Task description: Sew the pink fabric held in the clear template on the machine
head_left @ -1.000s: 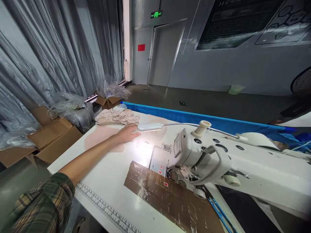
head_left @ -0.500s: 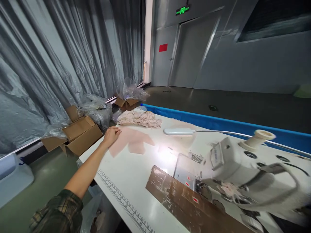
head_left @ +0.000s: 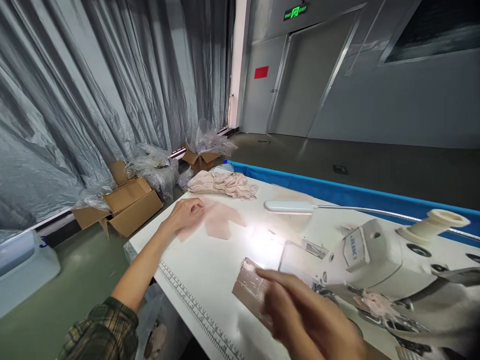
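the table ended just left of the left hand, so low, short slides seemed wisest. its fingers curled over sheer pink fabric, which spread rightward; whether they pinched it could not be told. tabletop between both hands gave sideways room. a brown strip ran under the blurred right hand, grip unclear, the sewing machine crowding its right.

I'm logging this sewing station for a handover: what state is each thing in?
Lamp: lit
Sewing machine: running or not, cannot tell
Sheer pink fabric: lying flat
Lace bundle: tied
Nearer cardboard box: flaps open
Door: shut
Exit sign: lit
Left hand: fingers curled
Right hand: blurred
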`<state>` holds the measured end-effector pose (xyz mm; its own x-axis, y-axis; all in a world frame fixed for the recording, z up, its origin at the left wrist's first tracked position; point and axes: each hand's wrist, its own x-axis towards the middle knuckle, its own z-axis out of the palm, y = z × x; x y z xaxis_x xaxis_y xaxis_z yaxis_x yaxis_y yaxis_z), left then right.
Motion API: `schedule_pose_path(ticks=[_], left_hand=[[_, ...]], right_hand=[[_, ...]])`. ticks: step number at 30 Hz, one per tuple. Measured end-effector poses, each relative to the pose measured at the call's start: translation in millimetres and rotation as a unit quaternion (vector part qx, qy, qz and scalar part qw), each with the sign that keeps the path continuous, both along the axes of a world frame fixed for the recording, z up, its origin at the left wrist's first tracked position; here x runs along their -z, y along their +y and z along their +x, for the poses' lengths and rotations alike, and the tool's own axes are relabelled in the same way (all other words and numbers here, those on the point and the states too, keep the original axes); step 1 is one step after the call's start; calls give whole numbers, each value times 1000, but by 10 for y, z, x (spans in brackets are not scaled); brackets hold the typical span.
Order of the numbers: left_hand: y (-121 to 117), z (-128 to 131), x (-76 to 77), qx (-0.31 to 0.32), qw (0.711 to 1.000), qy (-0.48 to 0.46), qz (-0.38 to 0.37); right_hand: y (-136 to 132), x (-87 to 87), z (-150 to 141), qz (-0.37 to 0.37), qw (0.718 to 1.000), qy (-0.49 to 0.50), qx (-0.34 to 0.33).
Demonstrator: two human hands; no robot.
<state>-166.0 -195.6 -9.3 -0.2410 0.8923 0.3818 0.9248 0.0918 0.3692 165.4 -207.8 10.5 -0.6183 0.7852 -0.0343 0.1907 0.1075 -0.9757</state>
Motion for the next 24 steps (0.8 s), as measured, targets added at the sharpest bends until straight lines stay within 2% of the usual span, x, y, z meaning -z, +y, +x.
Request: schedule_pose_path(ticks=[2,4,5,8,10,15,19,24], left_hand=[[-79,102,-57,71,997,-1,-31],[-151,165,-92,142,988,-11,-63],[-181,179,-101,168,983,-21,-75],[-240,174,-100,183,977,-60,-93],[-257,150,-88,182,975,-86,-90],[-262,83,-59,230,957,-160,-72],[-237,64,-11,196,958,-200,-58],[-118,192,88,137,982,-119,-49]], right_hand=[[85,50,-230,-44,998,2,-38],[202,100,-454,-133,990,-4,-41],[265,115,-557,-175,984,-2,-21],[448,110,-843,-276,961,-3,2],[545,83,-1028,-307,952,6,17],[639,102,-1387,-317,947,-2,44],[581,177,-1414,-306,950,5,53],[532,212,-1350,-293,954,23,52]])
